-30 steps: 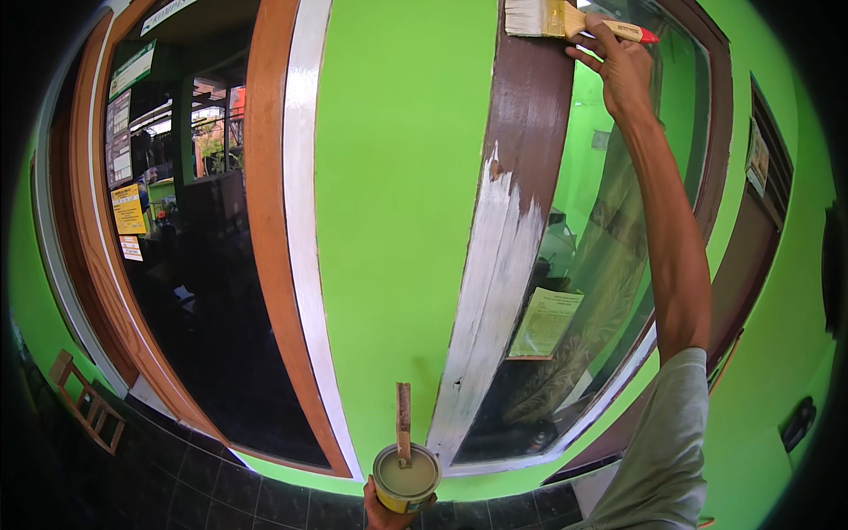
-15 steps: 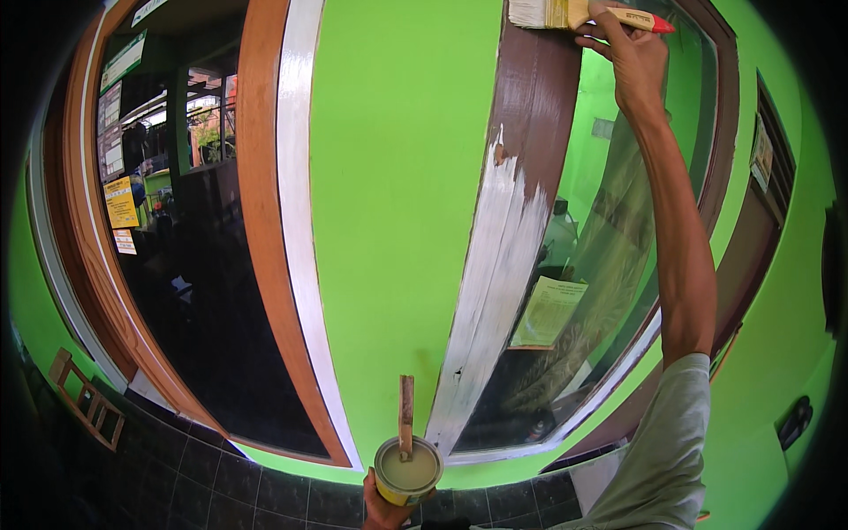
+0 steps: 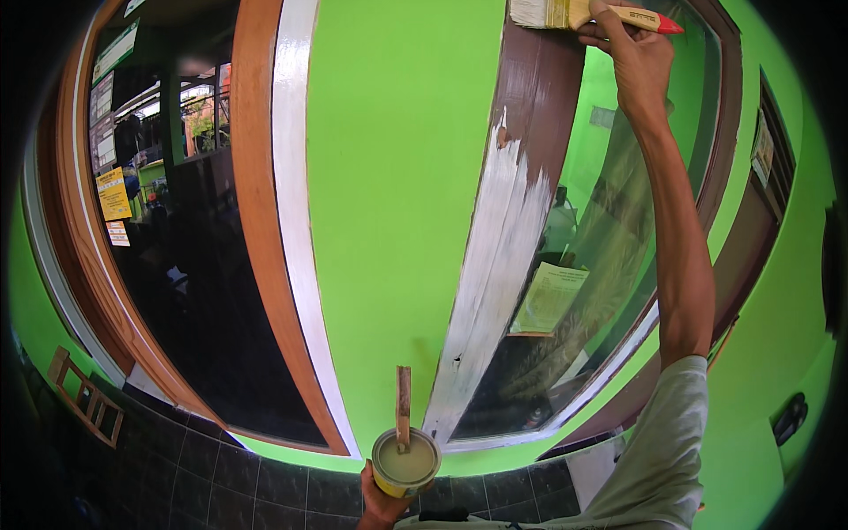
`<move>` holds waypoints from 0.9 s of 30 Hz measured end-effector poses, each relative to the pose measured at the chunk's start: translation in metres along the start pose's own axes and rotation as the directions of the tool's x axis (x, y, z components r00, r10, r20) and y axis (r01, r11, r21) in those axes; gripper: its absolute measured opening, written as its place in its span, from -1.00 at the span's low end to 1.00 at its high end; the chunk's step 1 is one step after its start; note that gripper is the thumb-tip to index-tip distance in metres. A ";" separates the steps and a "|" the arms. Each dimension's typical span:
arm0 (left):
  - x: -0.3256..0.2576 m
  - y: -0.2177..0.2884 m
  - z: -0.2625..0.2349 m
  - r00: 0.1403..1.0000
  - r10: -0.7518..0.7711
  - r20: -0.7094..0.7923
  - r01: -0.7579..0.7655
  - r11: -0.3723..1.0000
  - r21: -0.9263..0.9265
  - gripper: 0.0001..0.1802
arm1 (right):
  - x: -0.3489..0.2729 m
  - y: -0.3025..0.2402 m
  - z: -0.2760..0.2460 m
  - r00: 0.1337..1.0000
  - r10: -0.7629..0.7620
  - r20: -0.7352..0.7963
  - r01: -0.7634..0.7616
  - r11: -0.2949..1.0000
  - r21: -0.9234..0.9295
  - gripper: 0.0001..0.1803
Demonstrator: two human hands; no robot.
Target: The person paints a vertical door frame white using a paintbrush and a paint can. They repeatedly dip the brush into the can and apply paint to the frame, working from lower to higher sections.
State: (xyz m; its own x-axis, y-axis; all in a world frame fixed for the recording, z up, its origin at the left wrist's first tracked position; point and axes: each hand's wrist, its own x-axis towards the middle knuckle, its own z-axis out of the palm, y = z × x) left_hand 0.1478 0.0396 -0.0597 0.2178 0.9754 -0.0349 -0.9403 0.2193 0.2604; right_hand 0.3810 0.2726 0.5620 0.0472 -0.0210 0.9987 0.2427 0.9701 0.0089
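Note:
High at the top right, my right hand (image 3: 638,64) is closed around the handle of a wide paintbrush (image 3: 618,14) with a red tip. Its white-coated bristles lie at the brown upper part of a wooden window frame (image 3: 541,88). Lower down, that same frame post carries streaky white paint (image 3: 495,238) with a ragged upper edge. Low in the middle, my left hand (image 3: 382,499) grips a paint can (image 3: 406,481) from its left side. Pale paint (image 3: 420,459) fills part of the can, and a flat wooden stick (image 3: 404,402) stands in it.
A green wall (image 3: 393,203) runs between the frame and an orange-brown door frame (image 3: 265,221) with white trim. Behind the window glass hangs a sheet of paper (image 3: 548,300). A small wooden ladder-like piece (image 3: 87,397) leans at the lower left above dark floor tiles (image 3: 234,473).
The view has shifted slightly, and the can sits a little higher in it. My right hand and the brush stay near the top of the frame post.

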 end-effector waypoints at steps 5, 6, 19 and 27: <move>-0.001 0.001 0.008 0.999 -0.010 -0.037 0.009 1.000 -0.018 -0.12 | -0.011 0.001 0.000 1.000 0.012 0.010 -0.011 1.000 -0.008 -0.78; -0.001 0.001 0.008 0.999 -0.008 -0.032 0.008 1.000 -0.019 -0.10 | -0.013 0.000 0.001 1.000 0.018 0.009 -0.018 1.000 -0.001 -0.78; 0.003 -0.002 -0.016 0.999 -0.033 -0.014 0.031 0.996 -0.084 -0.02 | -0.041 -0.014 0.007 0.999 0.025 -0.035 -0.026 0.999 -0.027 -0.85; 0.004 0.001 -0.001 0.998 -0.018 -0.054 0.015 0.998 -0.063 -0.03 | -0.060 -0.001 -0.001 1.000 0.008 0.026 -0.009 1.000 0.026 -0.71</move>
State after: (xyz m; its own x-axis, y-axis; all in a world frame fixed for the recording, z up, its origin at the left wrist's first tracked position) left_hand 0.1471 0.0439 -0.0605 0.2203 0.9712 -0.0911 -0.9516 0.2345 0.1987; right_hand 0.3792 0.2729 0.5017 0.0237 -0.0069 0.9997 0.2168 0.9762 0.0016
